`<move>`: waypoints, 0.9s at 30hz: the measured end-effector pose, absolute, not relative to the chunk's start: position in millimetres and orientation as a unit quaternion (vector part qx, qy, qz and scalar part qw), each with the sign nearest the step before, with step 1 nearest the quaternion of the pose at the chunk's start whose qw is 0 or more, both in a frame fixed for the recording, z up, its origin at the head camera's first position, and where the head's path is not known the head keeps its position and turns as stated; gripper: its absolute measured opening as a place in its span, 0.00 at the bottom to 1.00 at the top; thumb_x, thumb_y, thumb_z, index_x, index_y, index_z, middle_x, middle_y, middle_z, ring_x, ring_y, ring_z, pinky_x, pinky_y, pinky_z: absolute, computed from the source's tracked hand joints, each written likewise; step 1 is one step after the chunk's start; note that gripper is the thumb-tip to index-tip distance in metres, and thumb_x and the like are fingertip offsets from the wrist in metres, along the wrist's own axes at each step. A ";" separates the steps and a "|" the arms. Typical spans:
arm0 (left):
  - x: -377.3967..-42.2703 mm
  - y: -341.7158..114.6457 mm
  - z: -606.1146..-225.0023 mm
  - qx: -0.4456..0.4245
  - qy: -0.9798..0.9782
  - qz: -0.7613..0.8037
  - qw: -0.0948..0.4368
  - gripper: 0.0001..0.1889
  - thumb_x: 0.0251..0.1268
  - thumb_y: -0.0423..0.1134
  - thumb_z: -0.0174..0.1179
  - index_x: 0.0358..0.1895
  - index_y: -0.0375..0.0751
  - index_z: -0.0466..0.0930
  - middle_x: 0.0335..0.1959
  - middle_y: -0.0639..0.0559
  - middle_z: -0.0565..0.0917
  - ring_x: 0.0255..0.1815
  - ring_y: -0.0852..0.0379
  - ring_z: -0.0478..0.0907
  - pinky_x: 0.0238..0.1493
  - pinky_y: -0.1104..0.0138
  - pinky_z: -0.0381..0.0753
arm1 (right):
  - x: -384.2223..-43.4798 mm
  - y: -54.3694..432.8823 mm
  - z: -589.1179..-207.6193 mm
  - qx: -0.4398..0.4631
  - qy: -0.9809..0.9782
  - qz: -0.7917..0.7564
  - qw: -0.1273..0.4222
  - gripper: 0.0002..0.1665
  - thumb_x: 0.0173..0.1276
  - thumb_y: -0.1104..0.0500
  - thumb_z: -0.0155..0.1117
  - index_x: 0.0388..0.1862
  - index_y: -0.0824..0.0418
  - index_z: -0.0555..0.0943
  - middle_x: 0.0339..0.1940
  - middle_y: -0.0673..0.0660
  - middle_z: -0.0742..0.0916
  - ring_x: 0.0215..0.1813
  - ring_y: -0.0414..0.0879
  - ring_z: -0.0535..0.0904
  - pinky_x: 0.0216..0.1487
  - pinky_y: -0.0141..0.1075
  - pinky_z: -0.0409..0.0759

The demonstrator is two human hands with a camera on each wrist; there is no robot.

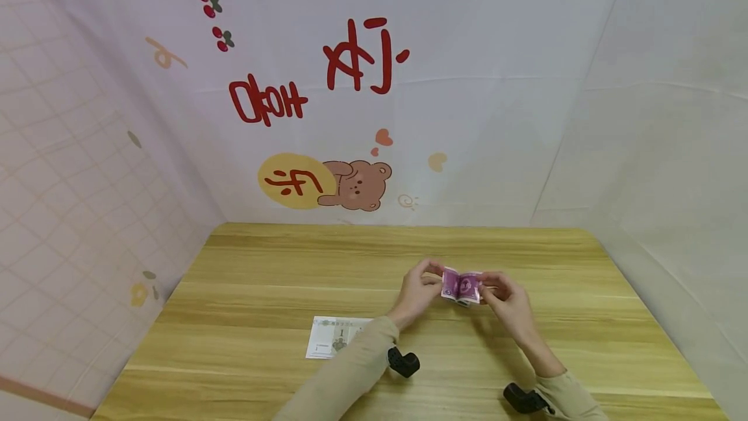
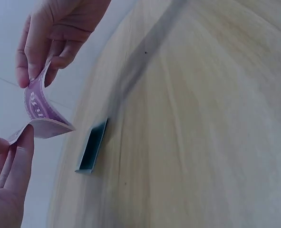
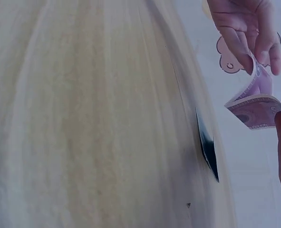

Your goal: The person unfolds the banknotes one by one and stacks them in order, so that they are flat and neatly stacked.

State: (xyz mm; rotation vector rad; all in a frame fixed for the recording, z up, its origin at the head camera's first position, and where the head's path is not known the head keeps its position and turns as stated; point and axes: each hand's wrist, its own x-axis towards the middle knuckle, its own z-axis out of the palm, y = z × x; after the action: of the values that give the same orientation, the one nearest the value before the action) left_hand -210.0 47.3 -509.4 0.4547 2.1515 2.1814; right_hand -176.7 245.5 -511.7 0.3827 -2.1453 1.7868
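Note:
A purple banknote (image 1: 450,283), creased down its middle, is held up above the table between both hands. My left hand (image 1: 419,291) pinches its left end between thumb and fingers. The right hand (image 1: 510,304) pinches the other end. From the left wrist view, the note (image 2: 38,102) bends into a V, its fold pointing toward the table. Below it lies a dark green folded piece (image 2: 92,147) on the wood, its sides raised; in the head view only a sliver of it shows under the note.
Pale banknotes (image 1: 333,338) lie on the wooden table (image 1: 263,278) at the left, partly covered by the left sleeve (image 1: 356,369). A black device (image 1: 403,362) sits at the left wrist, another (image 1: 524,399) at the right. A printed cloth wall (image 1: 467,115) stands behind the table.

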 end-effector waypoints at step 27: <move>-232.5 -18.3 -515.3 0.135 0.735 0.655 0.112 0.15 0.49 0.18 0.55 0.42 0.27 0.80 0.41 0.42 0.81 0.27 0.58 0.78 0.27 0.70 0.77 | -185.5 234.0 -522.2 0.078 -0.795 0.593 0.102 0.07 0.63 0.71 0.65 0.40 0.73 0.80 0.33 0.67 0.84 0.28 0.41 0.81 0.29 0.33 0.82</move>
State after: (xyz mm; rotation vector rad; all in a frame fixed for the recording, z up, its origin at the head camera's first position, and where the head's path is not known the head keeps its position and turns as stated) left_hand -232.5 -18.3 -515.3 0.3951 2.1584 1.9235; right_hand -185.5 234.0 -522.2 0.2291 -2.3463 1.7506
